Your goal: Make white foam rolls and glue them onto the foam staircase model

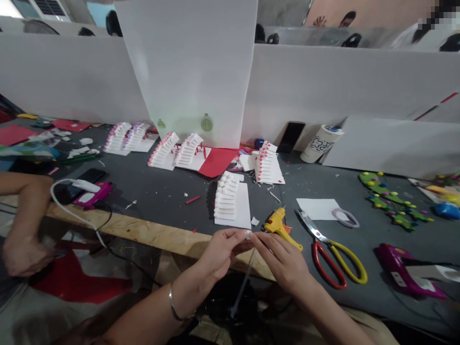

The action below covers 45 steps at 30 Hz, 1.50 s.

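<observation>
My left hand (pixel 221 251) and my right hand (pixel 283 258) meet at the table's front edge, their fingertips closed together on a small white piece (pixel 247 235). Most of that piece is hidden by the fingers. Below them a thin whitish stick (pixel 242 287) slants down; whether a hand holds it, I cannot tell. Just beyond my hands stands a white staircase-like paper model (pixel 227 201) on a white base (pixel 244 203). A yellow hot glue gun (pixel 278 225) lies right beside my right hand, with red-and-yellow-handled scissors (pixel 319 237) farther right.
Similar models with red dots (pixel 266 165) and purple dots (pixel 120 136) stand along the back, near red paper (pixel 217 160). A white cup (pixel 319 143) and dark phone (pixel 292 136) lean by the partition. A magenta device (pixel 404 270) is at right. Another person's hand (pixel 25 254) is at left.
</observation>
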Each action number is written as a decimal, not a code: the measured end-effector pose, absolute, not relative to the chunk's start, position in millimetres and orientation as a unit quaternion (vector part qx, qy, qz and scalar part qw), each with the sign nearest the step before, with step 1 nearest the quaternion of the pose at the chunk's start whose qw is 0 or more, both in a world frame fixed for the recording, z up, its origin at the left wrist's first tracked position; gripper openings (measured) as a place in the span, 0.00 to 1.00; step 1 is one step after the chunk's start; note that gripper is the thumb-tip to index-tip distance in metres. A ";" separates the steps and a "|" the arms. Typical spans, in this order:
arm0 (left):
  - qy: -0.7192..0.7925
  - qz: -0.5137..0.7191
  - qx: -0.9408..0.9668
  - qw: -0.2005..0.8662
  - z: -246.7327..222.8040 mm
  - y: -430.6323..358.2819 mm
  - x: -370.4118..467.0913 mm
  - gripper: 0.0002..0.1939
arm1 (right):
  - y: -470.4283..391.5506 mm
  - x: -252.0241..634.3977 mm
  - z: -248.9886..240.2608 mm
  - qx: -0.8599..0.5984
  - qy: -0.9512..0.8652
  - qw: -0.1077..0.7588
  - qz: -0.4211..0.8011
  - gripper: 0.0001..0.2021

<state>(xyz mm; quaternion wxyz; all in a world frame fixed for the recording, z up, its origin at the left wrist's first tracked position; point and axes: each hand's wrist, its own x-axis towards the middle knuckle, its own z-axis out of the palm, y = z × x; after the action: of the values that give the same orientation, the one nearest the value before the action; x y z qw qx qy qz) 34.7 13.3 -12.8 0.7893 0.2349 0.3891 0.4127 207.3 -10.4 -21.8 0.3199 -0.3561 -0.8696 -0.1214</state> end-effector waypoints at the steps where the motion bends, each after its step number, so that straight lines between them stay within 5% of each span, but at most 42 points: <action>1: 0.393 0.415 0.229 0.788 -13.5 13.6 34.5 0.16 | -9.2 207.2 -20.9 -0.349 -0.876 0.306 -0.133 0.23; 13: 0.409 0.442 0.235 0.763 -19.9 19.5 35.7 0.18 | -0.3 203.4 -22.0 -0.341 -0.880 0.303 -0.133 0.21; 24: 0.389 0.464 0.278 0.746 -5.6 22.8 39.1 0.17 | -0.6 197.8 -10.7 -0.494 -0.640 0.513 0.288 0.08; 33: 0.460 0.467 0.443 0.611 -15.5 16.1 40.3 0.11 | 2.4 192.3 -19.5 -0.504 -0.587 0.529 0.349 0.11; 40: 0.401 0.441 0.719 0.358 -7.9 20.9 22.4 0.10 | 2.7 195.9 -16.1 -0.449 -0.480 0.481 0.580 0.16; 45: 0.374 0.427 0.772 0.284 -9.9 23.4 18.4 0.11 | 1.0 193.1 -20.4 -0.455 -0.426 0.477 0.620 0.18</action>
<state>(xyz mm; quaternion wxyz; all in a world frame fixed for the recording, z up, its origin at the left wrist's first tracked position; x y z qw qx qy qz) 18.4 23.4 -9.9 0.2843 0.7725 0.3742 0.4271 193.1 1.0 -20.4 0.4769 -0.4546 -0.4260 0.6200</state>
